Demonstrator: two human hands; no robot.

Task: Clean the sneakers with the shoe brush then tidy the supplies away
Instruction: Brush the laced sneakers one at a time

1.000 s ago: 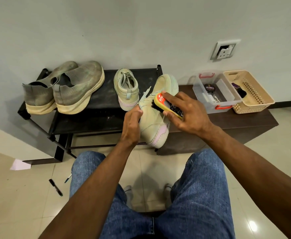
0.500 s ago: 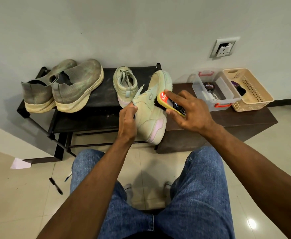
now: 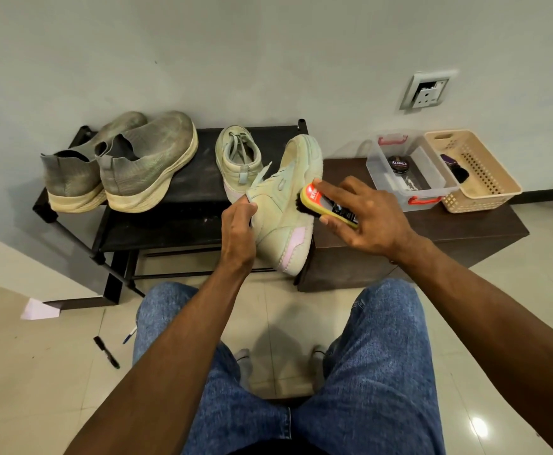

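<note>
Brushing of a pale green sneaker

Denim-clad knees (image 3: pixel 350 372) are framing the foreground. Left hand (image 3: pixel 239 231) is gripping the raised sneaker (image 3: pixel 281 224) at its collar; right hand (image 3: pixel 363 218) is curling its fingers round the shoe brush (image 3: pixel 329 205), bristles touching the sneaker's side. Beyond, its mate (image 3: pixel 239 159) and two grey shoes (image 3: pixel 120 162) are sitting on the black rack (image 3: pixel 183 205).

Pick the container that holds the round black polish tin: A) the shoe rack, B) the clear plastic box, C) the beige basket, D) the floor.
B: the polish tin lies inside the clear box with red handles, left of the beige basket.
</note>
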